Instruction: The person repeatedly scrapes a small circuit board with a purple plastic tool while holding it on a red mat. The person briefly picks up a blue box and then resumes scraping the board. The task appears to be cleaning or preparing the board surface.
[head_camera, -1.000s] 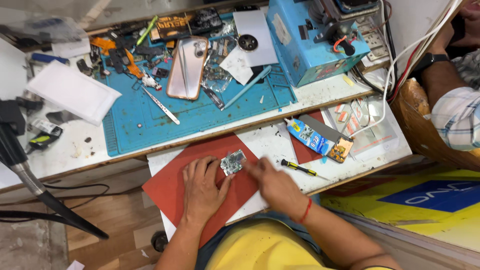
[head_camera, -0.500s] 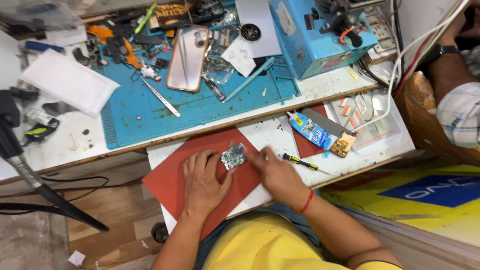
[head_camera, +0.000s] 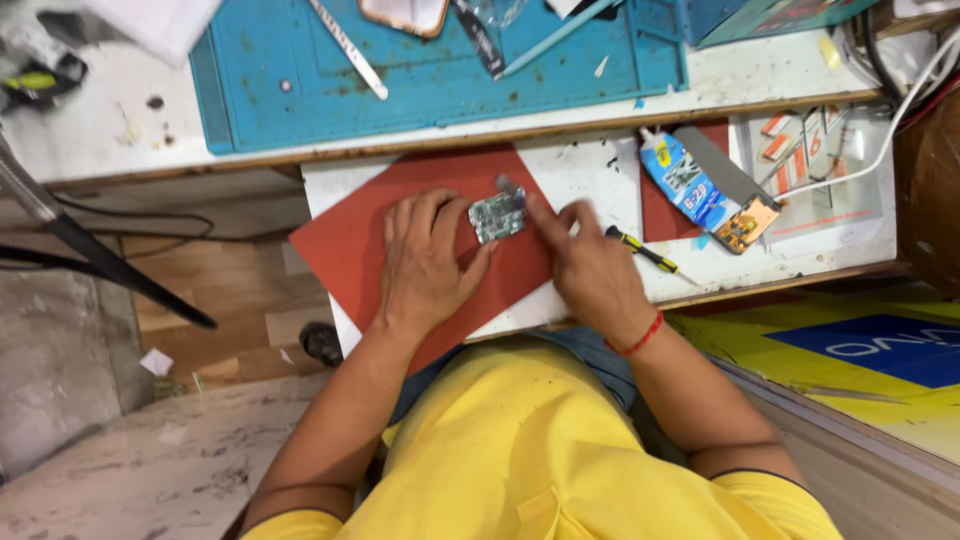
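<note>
Centre of frame: left hand (head_camera: 425, 265) flat on red mat (head_camera: 350, 250), fingertips touching small green circuit board (head_camera: 497, 216). Right hand (head_camera: 590, 265) just right of board, index finger reaching its top edge, blurred. Yellow-black screwdriver (head_camera: 645, 252) right of it. Glue tube (head_camera: 685, 182) farther right. Blue work mat (head_camera: 440, 80) at top.

The person wears a plain yellow shirt (head_camera: 540, 450) with short sleeves; the right sleeve has a thin dark edge at its hem. Both forearms are bare. A thin red thread band (head_camera: 640, 338) circles the right wrist, and the left wrist carries nothing.
</note>
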